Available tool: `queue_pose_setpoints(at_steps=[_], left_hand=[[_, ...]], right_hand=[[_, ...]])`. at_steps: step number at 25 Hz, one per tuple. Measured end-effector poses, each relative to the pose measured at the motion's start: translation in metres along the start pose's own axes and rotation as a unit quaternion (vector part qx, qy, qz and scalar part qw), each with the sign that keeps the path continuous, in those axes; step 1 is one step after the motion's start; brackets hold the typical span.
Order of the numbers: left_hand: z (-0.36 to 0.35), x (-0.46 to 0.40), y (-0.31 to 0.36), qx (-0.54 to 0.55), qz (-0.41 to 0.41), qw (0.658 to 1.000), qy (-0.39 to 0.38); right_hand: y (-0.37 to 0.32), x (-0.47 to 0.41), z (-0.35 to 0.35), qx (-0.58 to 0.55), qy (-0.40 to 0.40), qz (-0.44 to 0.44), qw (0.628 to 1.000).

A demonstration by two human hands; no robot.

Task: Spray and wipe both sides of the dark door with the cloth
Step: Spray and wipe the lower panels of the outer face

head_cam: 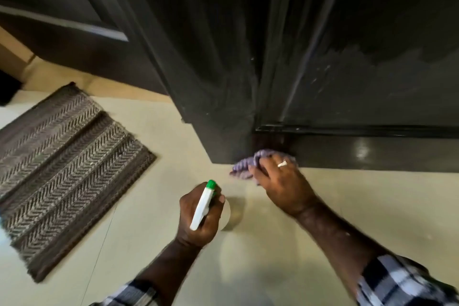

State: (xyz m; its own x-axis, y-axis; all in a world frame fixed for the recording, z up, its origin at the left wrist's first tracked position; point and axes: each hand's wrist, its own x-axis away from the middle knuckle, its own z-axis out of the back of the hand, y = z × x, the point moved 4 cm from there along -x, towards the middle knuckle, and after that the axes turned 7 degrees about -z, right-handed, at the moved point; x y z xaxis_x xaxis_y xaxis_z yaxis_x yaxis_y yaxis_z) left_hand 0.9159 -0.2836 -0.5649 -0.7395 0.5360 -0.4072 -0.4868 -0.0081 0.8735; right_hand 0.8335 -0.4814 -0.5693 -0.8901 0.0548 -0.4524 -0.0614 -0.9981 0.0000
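Observation:
The dark door (360, 52) fills the upper right, with pale smears and wet streaks across its lower panel. At its very bottom, near the floor, my right hand (283, 186) grips a bunched purple cloth (248, 165) and presses it against the door's lower left corner. My left hand (201, 216) holds a white spray bottle (202, 205) with a green nozzle, low over the floor, to the left of the cloth. The bottle's body is mostly hidden under my hand.
A dark door frame (211, 69) stands left of the door. A brown herringbone mat (62, 161) lies on the cream tiled floor (248, 268) at the left. Another dark panelled surface (49, 2) is at the upper left.

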Motion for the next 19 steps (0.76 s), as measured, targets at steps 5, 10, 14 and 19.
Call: queue_pose_setpoints(at_steps=[5,10,14,19], left_hand=[[0.004,0.004,-0.007,0.011,0.021,1.0,-0.008],[0.002,0.001,-0.004,-0.008,-0.007,1.0,-0.009],[0.003,0.003,-0.006,-0.027,-0.017,0.999,0.014],[0.003,0.002,-0.005,-0.025,-0.012,0.999,0.015]], right_hand=[[-0.02,-0.079,0.048,-0.012,0.195,0.048,0.98],[0.005,-0.003,-0.027,0.106,-0.041,0.208,0.971],[-0.033,-0.086,0.055,0.063,0.125,0.174,0.975],[-0.045,-0.107,0.035,0.029,0.125,0.2,0.971]])
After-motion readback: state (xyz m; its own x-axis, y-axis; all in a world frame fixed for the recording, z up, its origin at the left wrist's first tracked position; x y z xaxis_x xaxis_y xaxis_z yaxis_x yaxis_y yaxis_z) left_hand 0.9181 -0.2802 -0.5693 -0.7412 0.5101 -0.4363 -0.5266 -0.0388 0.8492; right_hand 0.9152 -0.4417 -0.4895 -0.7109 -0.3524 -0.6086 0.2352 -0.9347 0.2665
